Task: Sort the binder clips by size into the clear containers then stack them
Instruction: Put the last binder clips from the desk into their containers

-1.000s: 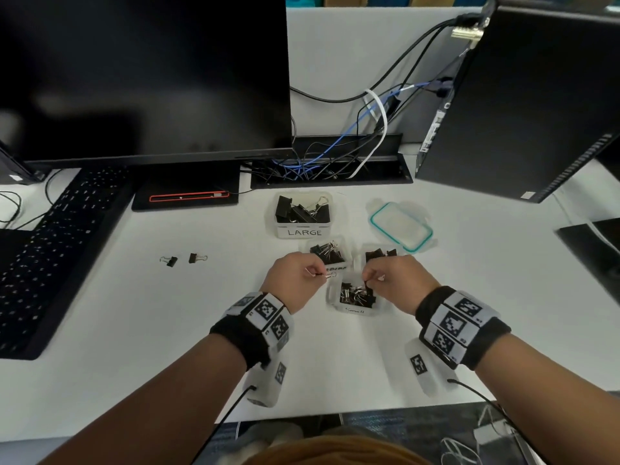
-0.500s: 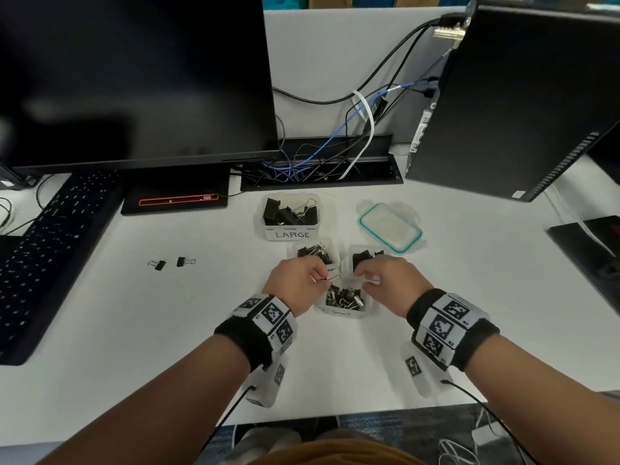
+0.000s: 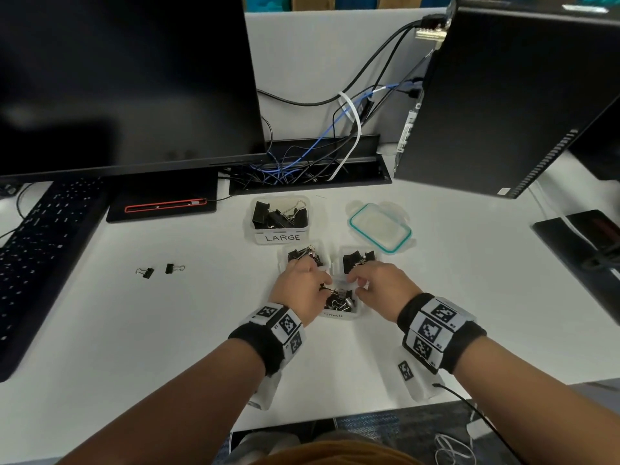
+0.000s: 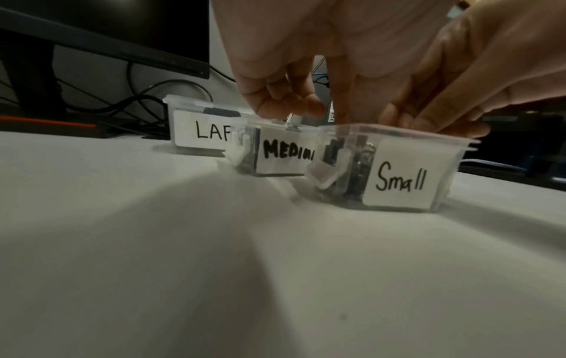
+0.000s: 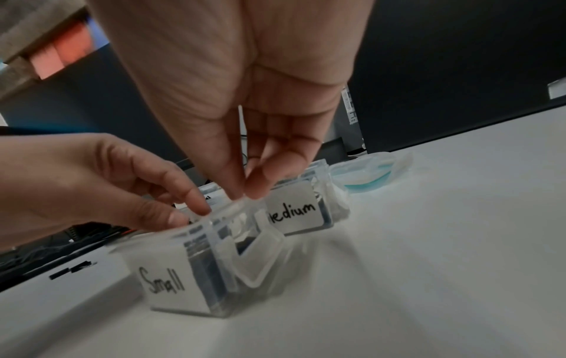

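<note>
Four clear containers stand mid-desk: Large at the back, two Medium ones side by side, and Small nearest me, all holding black binder clips. My left hand reaches into the Small container, thumb and forefinger pinching a small binder clip just above the clips inside. My right hand pinches that container's far right rim between thumb and forefinger. Two loose binder clips lie on the desk to the left.
A teal-edged lid lies right of the Large container. A keyboard sits at the far left, a monitor behind it, a computer tower at the back right, and a cable tray between them.
Both hands have come down and toward me, from above the Medium containers to the Small one. The left still carries its clip; the right now pinches the Small container's rim.
</note>
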